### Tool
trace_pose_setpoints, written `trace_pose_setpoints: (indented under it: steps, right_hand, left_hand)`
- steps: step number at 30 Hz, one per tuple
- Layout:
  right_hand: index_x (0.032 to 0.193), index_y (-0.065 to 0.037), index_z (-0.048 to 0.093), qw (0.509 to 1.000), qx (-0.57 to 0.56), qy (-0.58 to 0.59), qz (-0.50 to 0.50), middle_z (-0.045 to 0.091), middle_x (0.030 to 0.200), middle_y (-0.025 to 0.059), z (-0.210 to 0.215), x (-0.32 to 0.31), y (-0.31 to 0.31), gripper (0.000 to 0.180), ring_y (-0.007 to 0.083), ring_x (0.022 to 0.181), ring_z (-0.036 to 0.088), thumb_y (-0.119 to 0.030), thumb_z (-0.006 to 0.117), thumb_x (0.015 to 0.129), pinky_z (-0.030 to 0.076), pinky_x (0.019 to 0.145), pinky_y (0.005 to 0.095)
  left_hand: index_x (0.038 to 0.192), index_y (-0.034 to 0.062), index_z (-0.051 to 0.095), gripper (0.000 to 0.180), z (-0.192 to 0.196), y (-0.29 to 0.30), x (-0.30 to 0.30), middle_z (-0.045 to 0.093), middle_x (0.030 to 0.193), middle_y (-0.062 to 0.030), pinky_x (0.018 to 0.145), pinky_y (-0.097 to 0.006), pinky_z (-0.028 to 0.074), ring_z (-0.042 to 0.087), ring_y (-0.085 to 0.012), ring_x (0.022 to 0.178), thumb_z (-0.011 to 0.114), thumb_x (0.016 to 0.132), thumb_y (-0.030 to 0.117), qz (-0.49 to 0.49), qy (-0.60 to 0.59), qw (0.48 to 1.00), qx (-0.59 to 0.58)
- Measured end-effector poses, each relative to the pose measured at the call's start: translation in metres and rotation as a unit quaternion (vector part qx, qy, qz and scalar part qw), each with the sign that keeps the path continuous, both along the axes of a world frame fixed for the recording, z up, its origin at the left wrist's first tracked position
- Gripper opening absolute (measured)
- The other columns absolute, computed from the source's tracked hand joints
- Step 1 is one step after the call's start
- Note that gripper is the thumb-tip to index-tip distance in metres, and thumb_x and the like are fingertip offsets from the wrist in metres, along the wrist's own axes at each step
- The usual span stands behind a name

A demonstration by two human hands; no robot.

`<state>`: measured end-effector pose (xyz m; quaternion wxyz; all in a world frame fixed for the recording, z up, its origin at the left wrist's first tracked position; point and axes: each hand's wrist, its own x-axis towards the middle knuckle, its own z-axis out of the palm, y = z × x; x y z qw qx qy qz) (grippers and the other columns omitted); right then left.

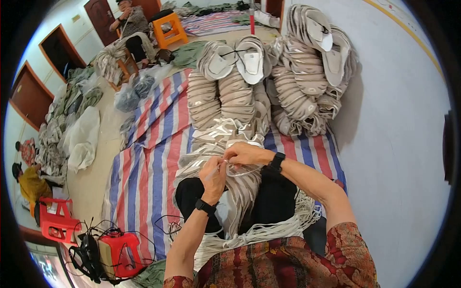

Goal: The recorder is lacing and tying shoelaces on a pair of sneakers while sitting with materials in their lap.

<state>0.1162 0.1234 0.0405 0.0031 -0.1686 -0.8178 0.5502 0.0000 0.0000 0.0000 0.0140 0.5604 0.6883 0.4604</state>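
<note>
The left hand [212, 175] and the right hand [246, 154] meet just ahead of the knees [191, 196], fingertips close together, each pinching what looks like a thin pale lace [244, 174]; the exact grip is too small to tell. The lace loops below the right hand, over the row of beige shoe uppers [213, 130] that stretches forward on the striped sheet [156, 163]. Good handling probably calls for a light pinch, steady wrists, an untwisted strand drawn evenly, and the loop kept clear of the loose laces [288, 226] by the patterned shirt [283, 264].
</note>
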Motion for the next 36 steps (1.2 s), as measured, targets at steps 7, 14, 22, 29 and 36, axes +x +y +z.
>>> trace_pose_setpoints:
  steps: [7,14,22,29,36]
  right_hand:
    - [0.084,0.006,0.057,0.997,-0.039,0.035,-0.053,0.061,0.071,0.0099,-0.005,-0.012,0.001,0.014,0.0147,0.059,0.061,-0.005,0.052,0.077,0.048,0.054,0.0254]
    - [0.078,0.000,0.055,0.896,0.419,0.140,-0.037,0.055,0.079,0.0153,-0.012,-0.011,-0.007,0.014,0.0334,0.074,0.055,-0.009,0.056,0.067,0.046,0.065,0.0377]
    - [0.078,-0.001,0.052,0.920,0.359,0.128,-0.090,0.055,0.076,0.0153,-0.007,-0.013,-0.012,0.014,0.0331,0.072,0.055,-0.011,0.054,0.070,0.044,0.063,0.0398]
    - [0.080,0.000,0.050,0.954,0.224,0.153,-0.123,0.056,0.073,0.0169,-0.005,-0.017,-0.023,0.011,0.0343,0.070,0.054,-0.009,0.049,0.073,0.042,0.062,0.0399]
    - [0.075,-0.006,0.051,0.779,0.604,0.164,0.029,0.053,0.075,0.0084,-0.009,-0.014,-0.006,0.007,0.0238,0.077,0.055,-0.012,0.052,0.071,0.044,0.067,0.0364]
  left_hand:
    - [0.073,0.0048,0.054,0.011,0.003,-0.005,-0.012,0.052,0.066,-0.0106,0.052,-0.034,0.041,0.054,-0.0274,0.059,0.064,0.073,0.008,-0.014,-0.002,1.000,0.018]
    - [0.068,0.0002,0.054,0.012,0.001,-0.033,0.000,0.052,0.064,-0.0113,0.051,-0.034,0.040,0.051,-0.0259,0.056,0.066,0.070,0.004,-0.051,-0.008,0.998,-0.027]
    - [0.068,-0.0015,0.051,0.015,0.002,-0.041,0.007,0.050,0.061,-0.0120,0.049,-0.031,0.040,0.051,-0.0226,0.054,0.064,0.074,0.004,-0.063,-0.084,0.994,-0.026]
    - [0.069,-0.0017,0.048,0.018,-0.009,-0.044,0.009,0.050,0.060,-0.0133,0.048,-0.030,0.038,0.048,-0.0208,0.050,0.061,0.079,0.006,-0.057,-0.064,0.996,-0.023]
    - [0.069,-0.0011,0.047,0.018,0.000,-0.045,0.005,0.050,0.060,-0.0133,0.048,-0.031,0.039,0.049,-0.0236,0.050,0.061,0.078,0.006,-0.090,-0.073,0.993,-0.033]
